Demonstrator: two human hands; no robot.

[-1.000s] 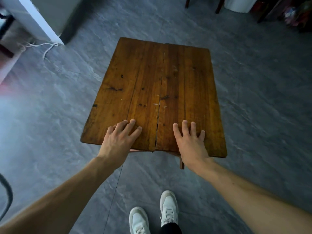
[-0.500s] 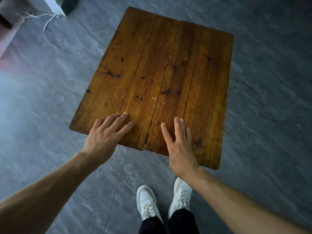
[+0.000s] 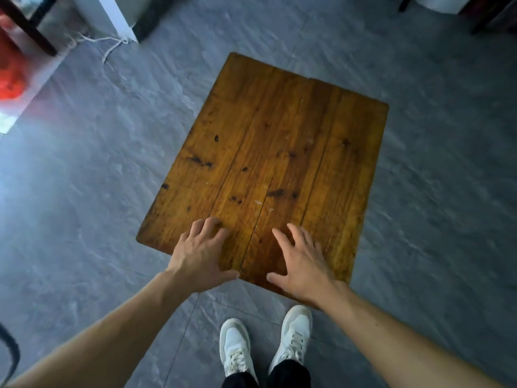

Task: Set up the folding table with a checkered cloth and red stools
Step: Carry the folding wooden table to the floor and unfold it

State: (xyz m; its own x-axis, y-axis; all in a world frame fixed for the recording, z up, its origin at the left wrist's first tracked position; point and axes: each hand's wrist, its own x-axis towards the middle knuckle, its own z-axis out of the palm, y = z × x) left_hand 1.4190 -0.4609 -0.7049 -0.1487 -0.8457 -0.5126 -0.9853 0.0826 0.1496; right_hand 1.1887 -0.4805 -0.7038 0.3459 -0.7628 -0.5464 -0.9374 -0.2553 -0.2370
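1. Tabletop (image 3: pixel 279 152), head view — the folding table's brown wooden top fills the centre of the frame, seen from above, standing on a grey stone-patterned floor (image 3: pixel 98 191). The top is made of long planks with dark knots, and a narrow split runs from its near edge up toward its middle. Its legs are hidden beneath it.
2. Left hand (image 3: pixel 200 256) — it lies palm-down at the near edge of the top, left of the split. The fingers (image 3: pixel 208 224) are slightly bent with their tips on the wood; the thumb reaches along the near edge. They are released and grasp nothing.
3. Right hand (image 3: pixel 300 264) — it is palm-down at the near edge, right of the split. The fingers (image 3: pixel 281 238) are spread and nearly straight over the wood, released, grasping nothing. Whether the palm presses on the top or hangs just above it cannot be told.
4. Person — two white sneakers (image 3: pixel 265 343) stand on the floor just short of the near edge, with dark trouser cuffs above them.
5. Surroundings — a white cord (image 3: pixel 112 46) lies on the floor at upper left beside a white cabinet corner (image 3: pixel 112 18). A blurred red object (image 3: pixel 9 77) sits at the left edge.
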